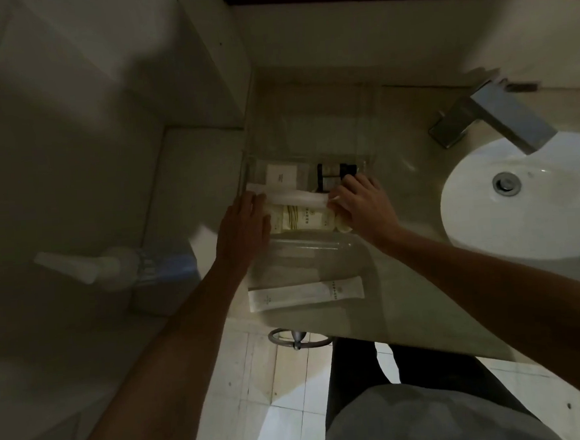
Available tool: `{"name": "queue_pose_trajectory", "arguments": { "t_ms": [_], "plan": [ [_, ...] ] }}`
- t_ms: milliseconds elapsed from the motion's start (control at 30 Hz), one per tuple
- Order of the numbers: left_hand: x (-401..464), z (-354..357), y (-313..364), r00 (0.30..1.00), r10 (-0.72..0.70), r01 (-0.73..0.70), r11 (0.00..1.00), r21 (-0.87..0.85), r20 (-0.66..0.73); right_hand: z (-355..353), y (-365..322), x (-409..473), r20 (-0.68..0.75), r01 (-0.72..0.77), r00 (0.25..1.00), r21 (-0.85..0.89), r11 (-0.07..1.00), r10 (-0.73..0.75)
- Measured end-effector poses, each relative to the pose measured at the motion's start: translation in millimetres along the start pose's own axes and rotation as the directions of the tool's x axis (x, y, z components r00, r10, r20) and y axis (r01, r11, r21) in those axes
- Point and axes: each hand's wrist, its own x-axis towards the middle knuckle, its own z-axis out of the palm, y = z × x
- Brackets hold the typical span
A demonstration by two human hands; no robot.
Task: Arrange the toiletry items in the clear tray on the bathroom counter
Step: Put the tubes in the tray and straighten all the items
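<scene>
The clear tray sits on the bathroom counter, left of the sink. Inside it lie a cream toiletry packet, a long white wrapped item, a small white box and black-capped little bottles. My left hand touches the left ends of the white item and the packet with fairly straight fingers. My right hand grips their right ends with curled fingers. A long white packet lies on the counter just in front of the tray.
A white round basin with a steel faucet is at the right. A tiled wall rises at the left, with a blurred white bottle shape low beside it. The counter's front edge runs below the packet, floor tiles beneath.
</scene>
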Motion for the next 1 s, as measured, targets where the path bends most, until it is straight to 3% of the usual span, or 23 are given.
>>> {"name": "queue_pose_trajectory", "arguments": {
  "t_ms": [533, 900, 1000],
  "plan": [
    [-14.1, 5.1, -3.9, 1.000, 0.003, -0.004, 0.987, -0.158, -0.004, -6.7, 15.0, -7.0, 0.045, -0.013, 0.999, -0.023, 1.000, 0.014],
    [-13.9, 3.6, 9.5, 0.980, -0.197, 0.197, 0.976, -0.095, 0.014, -13.0, 10.6, -3.1, 0.044, 0.010, 0.999, -0.059, 0.998, -0.008],
    [-14.3, 4.8, 10.7, 0.980, -0.186, 0.195, 0.971, -0.139, 0.074, -12.6, 9.0, -0.7, 0.031, 0.013, 0.999, -0.049, 0.999, -0.011]
  ]
}}
